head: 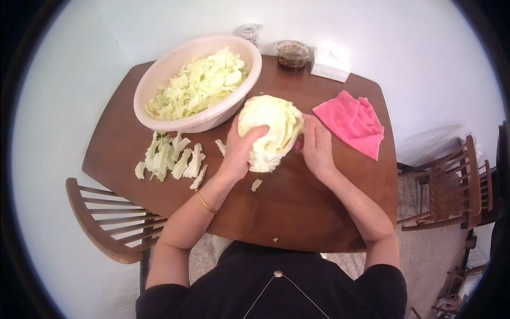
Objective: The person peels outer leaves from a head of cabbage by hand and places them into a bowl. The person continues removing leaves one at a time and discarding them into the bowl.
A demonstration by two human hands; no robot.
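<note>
A pale cabbage head (271,123), some of its outer leaves gone, is held over the wooden table (303,207) with its cut base towards me. My left hand (241,149) grips its left side, thumb lying across the front. At the right edge of the cabbage, my right hand (316,143) pinches a leaf edge between thumb and fingers. Up and to the left, a large white plastic basin (143,93) holds torn cabbage leaves (203,85). Several thick cabbage ribs (171,157) lie on the table below the basin.
A pink cloth (352,121) lies to the right. Along the wall stand a glass bowl of dark sauce (293,58), a clear jar (251,34) and a white tissue box (330,65). Wooden chairs flank the table, one at left (105,223), another at right (450,187).
</note>
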